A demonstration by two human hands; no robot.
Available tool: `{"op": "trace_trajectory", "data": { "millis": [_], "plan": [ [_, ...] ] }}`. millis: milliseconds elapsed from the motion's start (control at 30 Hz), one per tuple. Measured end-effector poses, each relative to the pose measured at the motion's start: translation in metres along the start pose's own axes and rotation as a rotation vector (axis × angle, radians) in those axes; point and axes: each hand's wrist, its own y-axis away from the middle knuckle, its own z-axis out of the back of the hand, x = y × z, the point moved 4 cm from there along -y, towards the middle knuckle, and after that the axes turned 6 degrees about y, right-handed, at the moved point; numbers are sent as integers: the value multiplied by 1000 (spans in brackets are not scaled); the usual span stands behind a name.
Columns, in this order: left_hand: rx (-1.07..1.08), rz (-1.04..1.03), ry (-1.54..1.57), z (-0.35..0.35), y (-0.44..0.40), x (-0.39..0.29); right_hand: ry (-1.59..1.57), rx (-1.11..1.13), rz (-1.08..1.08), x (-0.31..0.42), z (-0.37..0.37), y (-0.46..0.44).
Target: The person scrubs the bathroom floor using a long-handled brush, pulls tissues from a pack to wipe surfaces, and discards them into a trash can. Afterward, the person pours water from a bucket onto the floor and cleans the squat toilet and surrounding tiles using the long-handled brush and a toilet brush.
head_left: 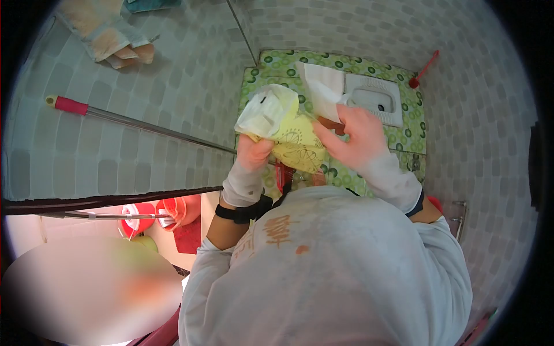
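Seen from the head camera, the left hand (254, 153) is gripping the lower left part of a yellow bag (297, 144), its thumb lying across the front, while the right hand (363, 135) is pinching the bag's right edge between thumb and fingers. The bag, printed with dark line figures, is hanging between the two hands in front of the shirt (346, 277). A white bundle (265, 109) with a short dark mark is sitting at the bag's upper left, just above the left hand; whether it is lying inside the bag, one cannot tell. A white sheet (323, 86) is extending upward from beside the right hand's fingers; whether they are gripping it too, one cannot tell. Below, a floor (283, 60) patterned with green circles is surrounding a white squat toilet (360, 83), which is lying just beyond the sheet and the right hand. A red brush (426, 70) is leaning in the far right corner. At left, a pole (150, 128) with a red grip is slanting across the tiled wall (34, 138), a cloth (109, 34) is hanging above it, and red buckets (179, 210) are standing lower down, beyond the wall's dark edge.
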Motion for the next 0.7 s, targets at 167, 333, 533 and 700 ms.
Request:
{"op": "trace_trajectory", "data": {
  "millis": [167, 333, 533, 700],
  "plan": [
    [-67, 3, -45, -6, -11, 8, 219, -3, 225, 5, 4, 8],
    [-66, 161, 100, -34, -4, 19, 150, 179, 214, -4, -13, 13],
    [-11, 238, 47, -61, 0, 15, 232, 341, 120, -18, -24, 18],
    [-25, 168, 212, -64, -8, 6, -358, -183, -271, -51, -2, 28]
  ]
}}
